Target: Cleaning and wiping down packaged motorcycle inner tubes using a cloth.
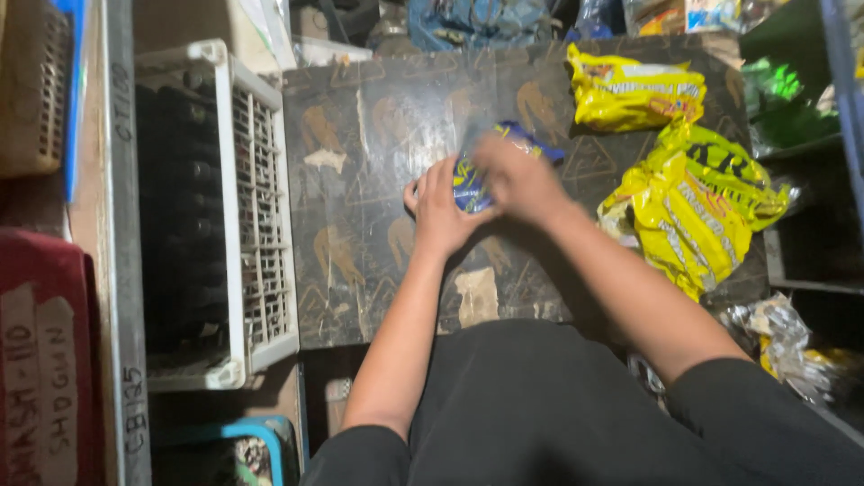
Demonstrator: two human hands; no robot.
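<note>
A small blue and yellow packet (472, 180) is held between both hands near the centre of the dark patterned desk (360, 135). The left hand (441, 211) is curled around the packet's lower left side, fingers closed against it. The right hand (517, 175) is laid over the packet from the 3 o'clock side, blurred by motion, with its fingers bent over the top edge; how tightly they are closed cannot be told. A blue end of the packet is seen sticking out past the right hand toward 1 o'clock.

At 2 o'clock from the hands, a yellow bag (634, 90) is lying at the desk's far right corner, and at 3 o'clock a larger crumpled yellow bag (697, 211) is resting on the desk's right edge, apart from the hands. At 9 o'clock, beside the desk, a white plastic crate (261, 216) is standing with dark contents. Shiny crumpled wrappers (778, 333) are seen at 4 o'clock, below the desk's edge.

As for progress, it is judged that one packet is being handled and is not yet set down, while both yellow bags lie untouched. Whether the packet is opened or sealed cannot be told.
</note>
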